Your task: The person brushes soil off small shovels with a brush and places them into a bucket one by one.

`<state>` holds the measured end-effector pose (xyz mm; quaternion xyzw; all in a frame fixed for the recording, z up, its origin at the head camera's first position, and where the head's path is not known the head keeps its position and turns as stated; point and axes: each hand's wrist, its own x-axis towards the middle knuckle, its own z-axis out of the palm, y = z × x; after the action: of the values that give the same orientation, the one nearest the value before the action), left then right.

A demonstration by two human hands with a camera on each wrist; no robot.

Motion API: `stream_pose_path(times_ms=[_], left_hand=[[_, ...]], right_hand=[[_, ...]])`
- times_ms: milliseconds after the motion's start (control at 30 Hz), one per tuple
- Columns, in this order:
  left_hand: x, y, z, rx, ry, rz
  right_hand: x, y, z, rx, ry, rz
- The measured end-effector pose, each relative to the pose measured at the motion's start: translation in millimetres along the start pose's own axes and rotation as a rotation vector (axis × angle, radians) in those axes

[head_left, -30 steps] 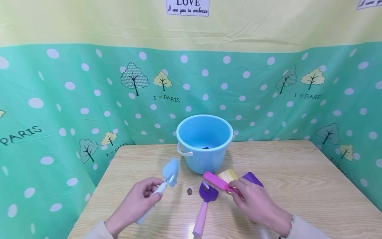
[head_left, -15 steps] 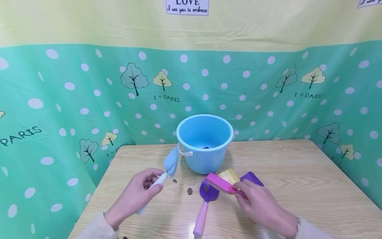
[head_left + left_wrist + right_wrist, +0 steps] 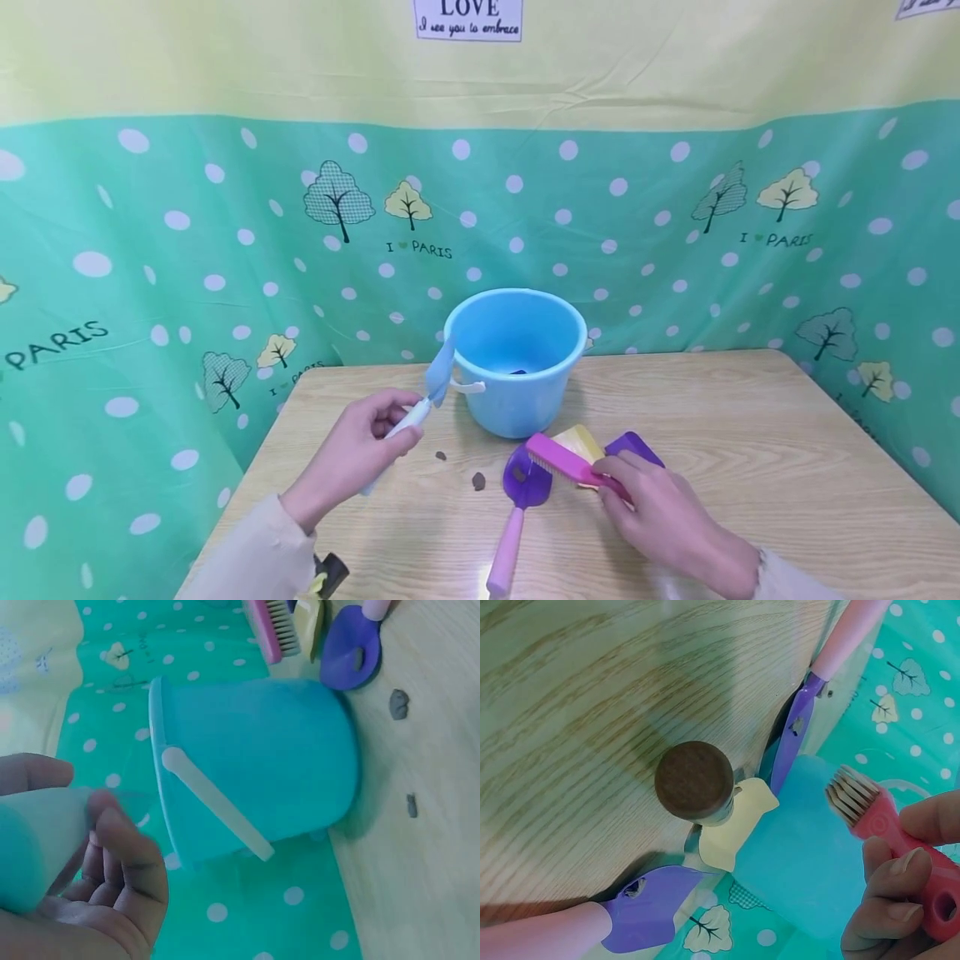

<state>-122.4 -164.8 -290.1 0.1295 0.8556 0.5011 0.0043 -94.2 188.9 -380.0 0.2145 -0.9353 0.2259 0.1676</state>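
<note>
My left hand (image 3: 360, 454) grips the pale handle of a light blue trowel (image 3: 440, 371), raised with its blade at the left rim of the blue bucket (image 3: 517, 404). In the left wrist view the trowel's handle (image 3: 52, 832) is large and the blade hardly shows. My right hand (image 3: 663, 512) holds a pink brush (image 3: 561, 460) by its handle, bristles down, over a purple shovel (image 3: 536, 492) with a pink handle. A dark clump (image 3: 519, 474) lies in that shovel. Two more clumps, a larger one (image 3: 478, 481) and a smaller one (image 3: 440, 456), lie on the table.
Right of the shovel lie a yellow scoop-like piece (image 3: 581, 440) and a second purple shovel (image 3: 634, 448). A round brown end (image 3: 694, 782) stands by the yellow piece in the right wrist view. A black object (image 3: 332, 575) shows under the left sleeve. A dotted green curtain (image 3: 405, 308) hangs behind.
My left hand has moved up and right, lifting the trowel to the bucket's rim and uncovering the smaller clump. My right hand with the brush has drifted slightly right.
</note>
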Motion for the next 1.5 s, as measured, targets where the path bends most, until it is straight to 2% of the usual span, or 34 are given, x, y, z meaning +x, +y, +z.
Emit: stream_pose_path(times_ms=[167,400,633,933,1233,1367,1500], left_hand=[[13.3,7.3,2.0,0.004,-0.021,-0.025],[33.3,19.2,7.0,0.099,-0.025,0.007],[54.0,39.7,15.6,0.148,-0.053,-0.035],[81.2,54.5,28.0,0.362,-0.089,0.007],[109.2,57.4,35.0,0.548,-0.11,0.0],[120.3,58.4,39.6,0.657,-0.143,0.007],[130.0,59.9,45.1,0.728,-0.184,0.027]], right_hand=[[-0.6,2,2,-0.012,0.017,-0.002],[-1.7,4,1,-0.032,0.025,0.012],[-2.9,5,0,-0.04,0.027,0.02],[-2.7,4,-2,-0.024,0.037,0.02],[-3.9,7,-4,-0.025,-0.02,0.082],[-4.5,9,-5,-0.034,-0.016,0.084],[-4.9,11,-6,-0.016,-0.013,0.084]])
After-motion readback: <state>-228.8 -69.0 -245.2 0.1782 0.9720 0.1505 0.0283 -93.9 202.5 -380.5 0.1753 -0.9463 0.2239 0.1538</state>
